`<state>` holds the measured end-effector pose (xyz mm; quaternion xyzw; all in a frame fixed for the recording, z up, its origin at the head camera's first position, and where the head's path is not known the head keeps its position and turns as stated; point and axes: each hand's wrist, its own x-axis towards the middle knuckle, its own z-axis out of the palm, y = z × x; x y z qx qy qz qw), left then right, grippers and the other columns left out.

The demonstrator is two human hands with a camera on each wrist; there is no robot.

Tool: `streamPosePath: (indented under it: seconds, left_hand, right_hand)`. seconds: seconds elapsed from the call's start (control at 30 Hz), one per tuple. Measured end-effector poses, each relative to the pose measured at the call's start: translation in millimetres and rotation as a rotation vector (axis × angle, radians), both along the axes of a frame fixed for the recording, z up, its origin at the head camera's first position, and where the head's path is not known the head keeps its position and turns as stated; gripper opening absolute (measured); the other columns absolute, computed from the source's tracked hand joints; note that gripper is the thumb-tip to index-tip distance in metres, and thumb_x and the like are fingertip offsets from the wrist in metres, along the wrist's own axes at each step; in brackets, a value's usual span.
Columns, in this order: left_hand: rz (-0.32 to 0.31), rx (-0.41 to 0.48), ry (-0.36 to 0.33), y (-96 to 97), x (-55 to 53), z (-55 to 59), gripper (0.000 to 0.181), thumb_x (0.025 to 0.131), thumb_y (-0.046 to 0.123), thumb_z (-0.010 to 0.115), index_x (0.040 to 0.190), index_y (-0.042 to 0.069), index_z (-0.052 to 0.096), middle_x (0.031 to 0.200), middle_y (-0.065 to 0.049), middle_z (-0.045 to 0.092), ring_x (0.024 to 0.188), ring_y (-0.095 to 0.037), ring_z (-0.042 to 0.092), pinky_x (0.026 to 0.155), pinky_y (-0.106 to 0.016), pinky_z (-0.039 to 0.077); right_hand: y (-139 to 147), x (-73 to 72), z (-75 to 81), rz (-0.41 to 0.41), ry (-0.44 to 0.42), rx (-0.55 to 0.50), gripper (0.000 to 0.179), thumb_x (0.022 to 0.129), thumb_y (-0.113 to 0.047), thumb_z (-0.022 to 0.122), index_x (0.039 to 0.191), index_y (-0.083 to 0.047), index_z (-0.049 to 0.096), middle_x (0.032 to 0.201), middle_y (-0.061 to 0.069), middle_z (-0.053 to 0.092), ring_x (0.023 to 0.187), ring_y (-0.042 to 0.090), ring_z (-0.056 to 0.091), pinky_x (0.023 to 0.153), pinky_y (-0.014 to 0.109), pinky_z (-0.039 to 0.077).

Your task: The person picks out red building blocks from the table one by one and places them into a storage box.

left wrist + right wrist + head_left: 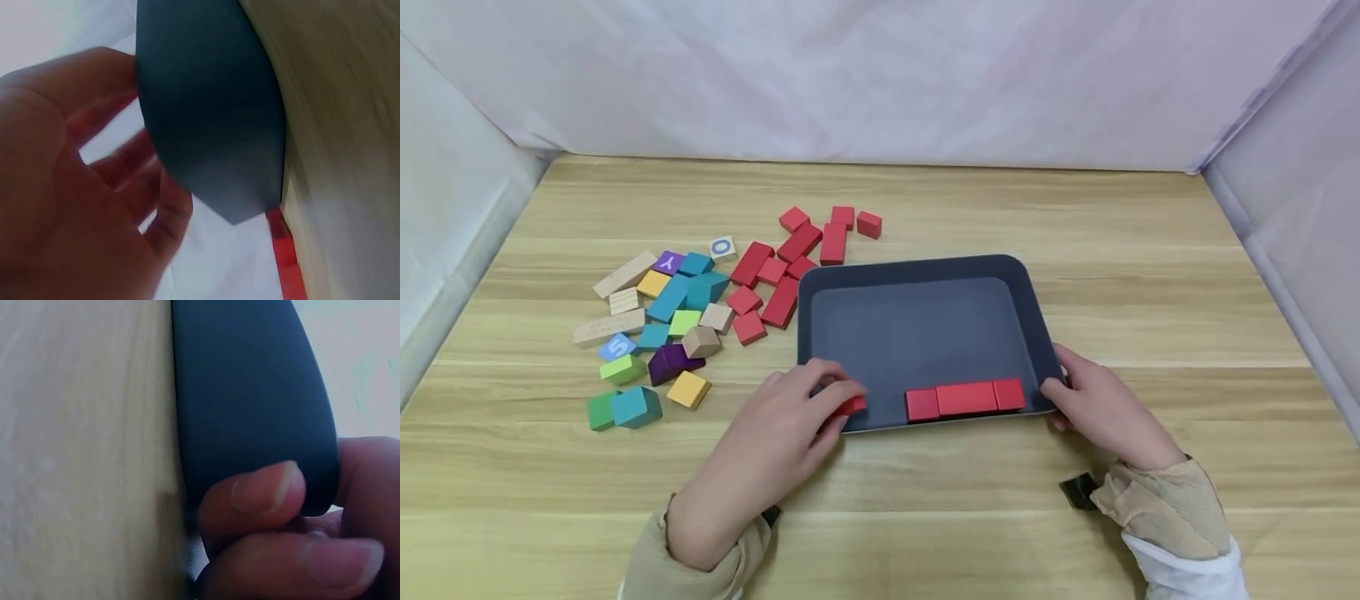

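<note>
A dark grey rectangular tray [917, 329] lies on the wooden table. Over its near left corner, my left hand [782, 417] pinches a small red block [853, 406], mostly hidden by the fingers. Along the tray's near wall runs a row of red blocks [966, 398], set end to end to the right of that hand. My right hand [1105, 404] grips the near right corner, thumb on the rim and fingers curled beneath it. The right wrist view shows those fingers [262, 500] against the tray's outer wall [250, 394]. In the left wrist view, the wall [212, 112] hides the left fingertips.
Several loose red blocks [782, 304] lie beyond and left of the tray. Farther left is a mixed group of blocks: teal [668, 298], purple [670, 362], yellow [688, 389], green [602, 410] and plain wood [625, 273]. A white sheet [880, 83] hangs behind the table.
</note>
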<state>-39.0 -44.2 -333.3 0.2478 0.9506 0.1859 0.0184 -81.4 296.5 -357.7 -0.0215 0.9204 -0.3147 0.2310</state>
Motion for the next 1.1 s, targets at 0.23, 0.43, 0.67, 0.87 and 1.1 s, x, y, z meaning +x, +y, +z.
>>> streamPosePath:
  seconds: [0.23,0.43,0.67,0.87,1.1]
  left_hand:
    - [0.041,-0.049,-0.004,11.5,-2.5,-3.8,0.028,0.08,0.034,0.064,0.107,0.029,0.061,0.104,0.009,0.051,0.092,-0.007,0.047,0.074,-0.027,0.034]
    - [0.074,-0.065,0.024,19.2,-1.2,-6.0,0.021,0.083,0.034,0.06,0.103,0.029,0.062,0.097,0.009,0.052,0.085,-0.008,0.046,0.066,-0.028,0.025]
    - [0.099,-0.093,0.019,23.2,-1.1,-7.1,0.021,0.083,0.037,0.059,0.103,0.03,0.062,0.097,0.009,0.052,0.084,-0.007,0.044,0.066,-0.03,0.024]
    - [0.08,-0.123,0.0,23.0,1.3,-8.8,0.024,0.084,0.045,0.054,0.103,0.033,0.062,0.1,0.01,0.052,0.088,-0.008,0.043,0.069,-0.031,0.024]
    - [-0.014,-0.091,-0.093,23.7,2.4,-10.0,0.035,0.082,0.051,0.054,0.11,0.03,0.061,0.108,0.008,0.052,0.098,-0.011,0.044,0.079,-0.035,0.029]
  right_hand:
    - [-2,1.0,3.1,0.017,0.008,-0.007,0.038,0.087,-0.014,0.04,0.125,-0.015,0.037,0.053,0.003,0.052,0.048,0.018,0.048,0.047,0.028,0.036]
    - [-2,0.8,3.9,0.018,0.011,-0.014,0.037,0.087,-0.014,0.04,0.125,-0.015,0.037,0.054,0.003,0.052,0.049,0.018,0.049,0.049,0.028,0.036]
    - [-2,-1.0,3.0,0.009,0.0,0.031,0.035,0.088,-0.017,0.04,0.123,-0.015,0.038,0.054,0.003,0.052,0.048,0.019,0.048,0.046,0.029,0.035]
    - [-2,-0.8,1.2,0.013,-0.018,0.019,0.037,0.087,-0.016,0.04,0.124,-0.015,0.037,0.054,0.003,0.052,0.047,0.019,0.047,0.045,0.029,0.034]
    - [-2,-0.5,2.4,0.009,-0.007,0.017,0.035,0.087,-0.016,0.04,0.122,-0.015,0.038,0.054,0.003,0.052,0.048,0.019,0.048,0.046,0.028,0.035]
